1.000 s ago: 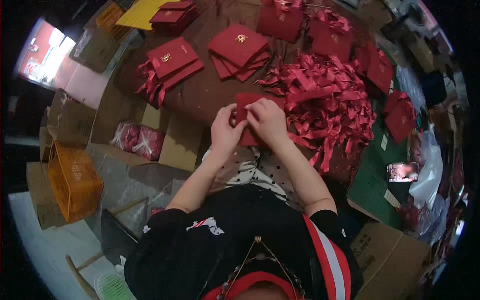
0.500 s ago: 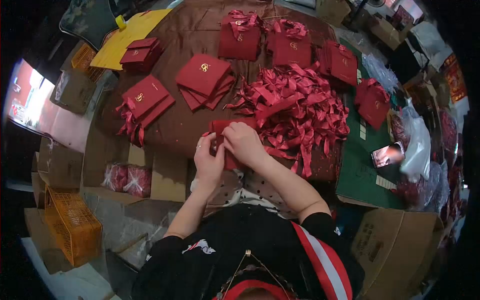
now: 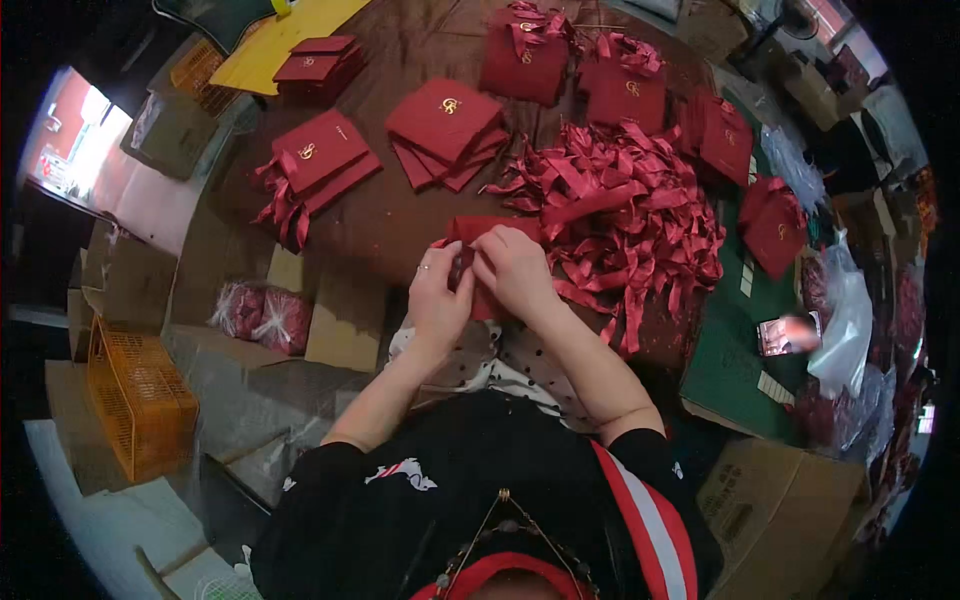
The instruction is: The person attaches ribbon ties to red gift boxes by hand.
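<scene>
Red bag: the red bag is at the table's near edge, in front of the person's lap, between both hands.
Left hand: the left hand grips the bag's left side, thumb and fingers closed on it; a ring shows on one finger.
Right hand: the right hand lies over the bag with its fingers bent inward, tips close to the left thumb; whether they pinch the bag or something finer, I cannot tell.
Ribbons: a tangled ribbon heap spreads just right of the hands.
Table: a brown cloth covers it.
Middle stack: several flat bags with a gold mark lie fanned beyond the hands.
Left pile: more bags lie there, ribbons trailing at one side.
Far side: ribboned bags lie beyond the heap.
Green board: on the green board, at the right, lies a lit phone, beside a clear plastic bag.
Floor side: wrapped packets sit in an open carton; an orange crate stands farther left.
</scene>
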Tool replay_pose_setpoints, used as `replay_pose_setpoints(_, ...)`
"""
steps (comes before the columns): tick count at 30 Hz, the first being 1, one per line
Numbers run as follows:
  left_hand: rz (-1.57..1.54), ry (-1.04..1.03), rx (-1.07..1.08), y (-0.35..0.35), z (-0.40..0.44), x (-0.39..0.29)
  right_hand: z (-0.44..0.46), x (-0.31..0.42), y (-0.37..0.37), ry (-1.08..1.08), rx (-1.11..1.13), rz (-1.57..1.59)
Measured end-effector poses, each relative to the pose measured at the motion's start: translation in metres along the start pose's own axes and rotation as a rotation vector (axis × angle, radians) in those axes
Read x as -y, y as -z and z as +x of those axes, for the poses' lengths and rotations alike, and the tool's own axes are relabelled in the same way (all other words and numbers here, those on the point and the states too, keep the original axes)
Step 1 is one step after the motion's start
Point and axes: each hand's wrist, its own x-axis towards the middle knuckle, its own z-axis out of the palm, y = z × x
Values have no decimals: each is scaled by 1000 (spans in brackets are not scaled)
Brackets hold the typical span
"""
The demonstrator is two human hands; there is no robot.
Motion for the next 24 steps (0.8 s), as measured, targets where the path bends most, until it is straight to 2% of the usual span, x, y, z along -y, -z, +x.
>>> replay_pose_setpoints(4,52,-108,-52,-3,1,4,1,-5,-2,-69,-9,84)
replay_pose_setpoints(6,30,-62,-30,-5,-1,1,4,-2,4,-176,-16,132)
replay_pose_setpoints(8,31,-8,32,-3,-3,-4,5,-5,2,-169,-48,112)
replay_pose_setpoints(11,45,-52,-45,-7,-4,-2,1,-3,-1,-121,-47,60)
replay_pose_setpoints(14,-68,43,-2,-5,-4,0,0,-4,0,-108,-9,50)
replay_pose_setpoints(16,-29,-13,-11,-7,-4,7,-1,-5,0,-105,7,20)
replay_pose_setpoints(19,-43,41,-27,-8,-4,9,-4,-7,-2,-70,25,78)
replay_pose_setpoints(20,-64,115,2,-6,-3,6,-4,-5,-1,-80,34,65)
replay_pose_setpoints(24,15,5,-27,-7,-4,10,-4,-4,-1,-110,37,90)
